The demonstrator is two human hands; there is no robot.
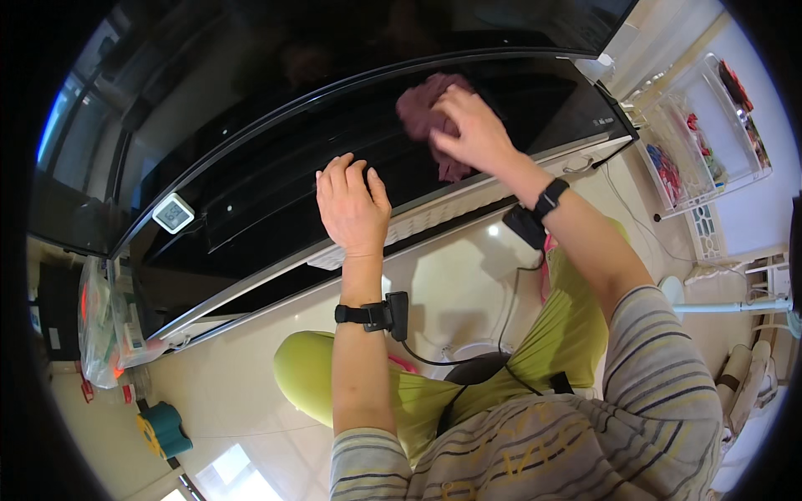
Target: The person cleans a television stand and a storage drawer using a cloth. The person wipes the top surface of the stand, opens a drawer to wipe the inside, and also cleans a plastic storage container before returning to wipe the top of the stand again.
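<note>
A crumpled maroon cloth point(418, 108) lies on the glossy black top of a low cabinet point(269, 188). Curled over the cloth's right side is my right hand point(475, 131), its thumb and fingers gripping the fabric. Part of the cloth hangs below my thumb towards the cabinet's front edge. To the left, my left hand point(354, 210) is held palm down at the cabinet top, with nothing in it and the thumb apart from the fingers. Whether its fingertips touch the surface is hard to tell.
A large dark television screen point(301, 44) rises behind the cabinet top. A small white digital thermometer point(173, 213) is near its left end. A plastic bag point(103, 325) hangs at the left. A clear drawer rack point(695, 138) stands right; cables run from my wrist straps.
</note>
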